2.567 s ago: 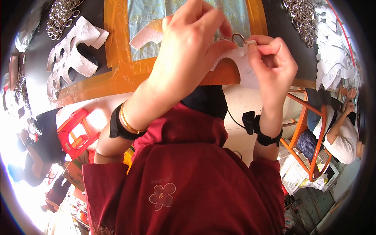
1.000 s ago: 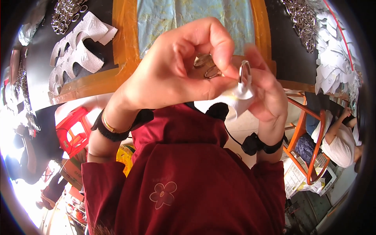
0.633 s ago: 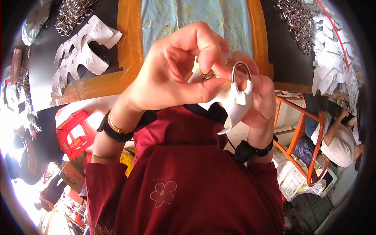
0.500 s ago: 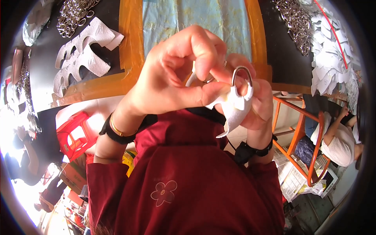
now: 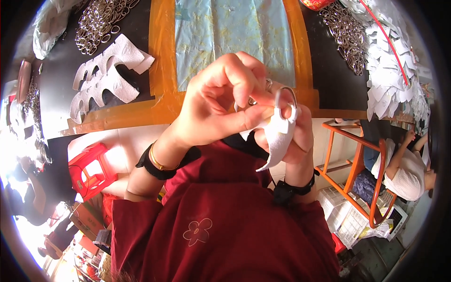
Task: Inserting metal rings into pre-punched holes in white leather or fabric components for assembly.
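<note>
Above the near edge of the table, both my hands hold one white, textured leather-like piece (image 5: 278, 141) with a curved, pointed tail hanging down. My left hand (image 5: 218, 101) pinches it between thumb and fingers from the left. My right hand (image 5: 300, 136) grips it from the right, its fingers partly hidden behind the piece. A silvery metal ring (image 5: 277, 98) stands up at the top of the piece, which wraps around the ring's lower part. Another bit of metal shows by my left fingers; what it belongs to is hidden.
Matching white cut pieces (image 5: 105, 77) lie on the table's left, below a pile of metal rings (image 5: 101, 23). At right are another ring pile (image 5: 345, 37) and a heap of white pieces (image 5: 385, 61). A taped blue sheet (image 5: 235, 33) covers the middle. An orange-framed stool (image 5: 359, 164) stands right.
Both hands have come slightly lower in the picture with the white piece, and the ring has tilted. The grip looks much the same. The view has shifted a little.
</note>
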